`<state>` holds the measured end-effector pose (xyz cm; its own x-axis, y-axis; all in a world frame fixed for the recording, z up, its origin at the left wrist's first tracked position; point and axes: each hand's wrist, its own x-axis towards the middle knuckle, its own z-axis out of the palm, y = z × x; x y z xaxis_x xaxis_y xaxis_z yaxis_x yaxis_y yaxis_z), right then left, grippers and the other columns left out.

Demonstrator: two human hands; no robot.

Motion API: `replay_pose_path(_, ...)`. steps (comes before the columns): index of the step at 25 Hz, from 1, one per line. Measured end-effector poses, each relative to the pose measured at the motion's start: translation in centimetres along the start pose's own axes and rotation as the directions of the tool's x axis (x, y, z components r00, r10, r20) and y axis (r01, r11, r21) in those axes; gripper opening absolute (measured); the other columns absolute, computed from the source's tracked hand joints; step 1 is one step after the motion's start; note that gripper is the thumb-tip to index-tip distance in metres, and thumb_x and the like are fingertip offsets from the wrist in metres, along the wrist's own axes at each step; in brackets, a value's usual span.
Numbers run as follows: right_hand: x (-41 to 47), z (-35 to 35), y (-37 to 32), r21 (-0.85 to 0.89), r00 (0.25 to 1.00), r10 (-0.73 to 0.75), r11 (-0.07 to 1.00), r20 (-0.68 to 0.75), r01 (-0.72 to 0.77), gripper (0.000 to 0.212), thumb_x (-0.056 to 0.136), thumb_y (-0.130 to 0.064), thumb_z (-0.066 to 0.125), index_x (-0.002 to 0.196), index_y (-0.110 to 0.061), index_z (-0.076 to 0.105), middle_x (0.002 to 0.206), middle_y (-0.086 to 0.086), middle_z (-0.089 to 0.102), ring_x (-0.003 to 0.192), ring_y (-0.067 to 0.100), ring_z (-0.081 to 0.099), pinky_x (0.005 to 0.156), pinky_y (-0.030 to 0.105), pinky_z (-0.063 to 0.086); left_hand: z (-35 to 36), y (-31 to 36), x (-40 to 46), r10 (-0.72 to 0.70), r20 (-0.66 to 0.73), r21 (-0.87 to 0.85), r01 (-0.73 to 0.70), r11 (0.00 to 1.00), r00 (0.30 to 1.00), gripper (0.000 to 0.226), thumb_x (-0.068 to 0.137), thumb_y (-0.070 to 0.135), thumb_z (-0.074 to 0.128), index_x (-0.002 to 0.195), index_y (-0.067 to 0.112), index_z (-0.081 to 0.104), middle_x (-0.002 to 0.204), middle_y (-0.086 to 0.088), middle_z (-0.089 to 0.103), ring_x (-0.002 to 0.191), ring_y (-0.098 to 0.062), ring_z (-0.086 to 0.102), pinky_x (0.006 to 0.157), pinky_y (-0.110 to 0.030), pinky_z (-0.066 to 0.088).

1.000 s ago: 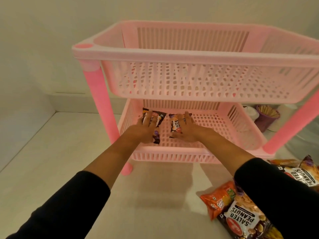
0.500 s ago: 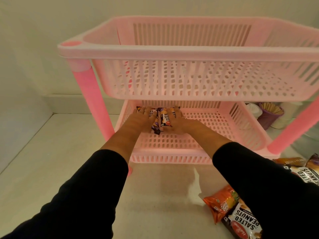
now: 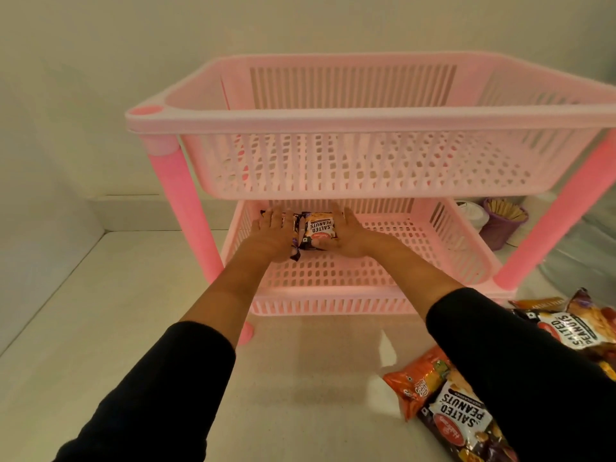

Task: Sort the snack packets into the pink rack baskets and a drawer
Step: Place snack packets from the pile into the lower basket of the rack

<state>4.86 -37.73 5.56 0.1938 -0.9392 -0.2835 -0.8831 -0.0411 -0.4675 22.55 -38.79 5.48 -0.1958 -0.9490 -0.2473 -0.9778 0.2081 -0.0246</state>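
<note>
Both hands flat — left hand (image 3: 271, 233), right hand (image 3: 348, 236) touching peanut packets (image 3: 318, 230).

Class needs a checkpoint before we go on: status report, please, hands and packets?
Left hand flat on dark packet, right hand beside peanut packet. Both packets in lower basket. More packets on counter. Nothing in the way.

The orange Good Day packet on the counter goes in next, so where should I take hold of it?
Pinch the orange Good Day packet at its free left end, coming from above-left: it lies flat, and a salted peanuts packet overlaps its right end.
</note>
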Motion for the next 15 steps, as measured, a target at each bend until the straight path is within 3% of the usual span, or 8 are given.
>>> replay_pose_path(3,-4.7,-1.4,-0.2,0.108,0.977,-0.117,0.985,-0.176,0.137,0.083,0.091,-0.038,0.058,0.151,-0.013,0.006,0.157,0.013,0.013,0.143,0.027,0.018,0.11,0.027,0.018,-0.4,1.3,-3.2,0.041,-0.146,-0.195,-0.069,0.978,0.988,0.071,0.098,0.035,0.044,0.152,0.01,0.004,0.161,-0.013,0.0,0.148,-0.03,-0.005,0.117,-0.05,0.004)
replay_pose_path(5,-9.1,-1.3,0.1,0.064,0.874,-0.211,0.962,-0.437,0.265,0.055,0.093,-0.023,0.058,0.142,-0.01,0.037,0.143,0.014,0.042,0.131,0.026,0.04,0.097,0.016,0.024,0.1,2.7,-6.6,0.085,-0.347,-0.305,-0.198,0.932,0.934,0.06,0.098,0.026,0.044,0.15,0.01,0.019,0.16,-0.01,0.014,0.148,-0.027,0.005,0.118,-0.046,0.006)
replay_pose_path(8,-16.0,0.7,2.3,0.036,0.612,-0.211,0.93,-0.762,0.366,0.025,0.089,-0.004,0.058,0.113,-0.004,0.063,0.111,0.012,0.065,0.103,0.026,0.06,0.09,0.022,0.04,3.1,5.5,-13.4,0.07,-0.692,-0.422,-0.481,0.769,0.718,0.043,0.089,0.009,0.049,0.132,0.009,0.052,0.138,-0.011,0.051,0.131,-0.027,0.041,0.109,-0.037,0.03)
replay_pose_path(10,-20.6,3.1,4.7,0.071,0.542,-0.112,0.95,-0.833,0.305,0.018,0.087,-0.001,0.058,0.103,-0.005,0.066,0.1,0.008,0.067,0.093,0.024,0.061,0.082,0.032,0.049,6.0,8.3,-17.1,0.119,-0.778,-0.36,-0.593,0.72,0.617,0.036,0.083,0.007,0.049,0.117,0.011,0.061,0.117,-0.008,0.061,0.107,-0.024,0.053,0.091,-0.035,0.044)
replay_pose_path(11,-22.6,4.6,6.0,0.082,0.539,-0.063,0.967,-0.84,0.242,0.016,0.086,-0.002,0.059,0.1,-0.007,0.066,0.097,0.007,0.067,0.09,0.024,0.061,0.079,0.032,0.048,7.4,9.7,-18.2,0.171,-0.761,-0.34,-0.609,0.716,0.626,0.035,0.082,0.008,0.05,0.116,0.012,0.06,0.114,-0.007,0.06,0.102,-0.023,0.053,0.086,-0.035,0.045)
replay_pose_path(12,-24.3,6.0,7.2,0.086,0.553,-0.023,0.982,-0.833,0.171,0.015,0.086,-0.005,0.06,0.099,-0.008,0.066,0.095,0.006,0.067,0.09,0.025,0.06,0.078,0.031,0.045,8.7,11.1,-18.6,0.22,-0.702,-0.348,-0.596,0.723,0.677,0.037,0.083,0.011,0.052,0.12,0.013,0.058,0.117,-0.007,0.058,0.103,-0.025,0.052,0.087,-0.037,0.045)
replay_pose_path(14,-27.0,8.9,9.1,0.045,0.658,0.058,0.998,-0.751,-0.037,0.025,0.086,-0.025,0.063,0.108,-0.012,0.064,0.104,0.008,0.063,0.1,0.032,0.056,0.083,0.031,0.038,10.7,13.7,-18.5,0.31,-0.454,-0.404,-0.503,0.764,0.835,0.05,0.088,0.02,0.051,0.137,0.016,0.044,0.13,-0.01,0.05,0.114,-0.03,0.047,0.096,-0.041,0.041)
replay_pose_path(15,-28.2,10.2,9.8,-0.024,0.735,0.122,0.983,-0.667,-0.185,0.043,0.085,-0.042,0.062,0.119,-0.016,0.059,0.118,0.01,0.058,0.112,0.035,0.05,0.092,0.036,0.035,11.2,15.0,-18.2,0.339,-0.316,-0.44,-0.454,0.775,0.886,0.056,0.09,0.025,0.05,0.144,0.018,0.034,0.135,-0.012,0.046,0.12,-0.033,0.044,0.099,-0.041,0.039)
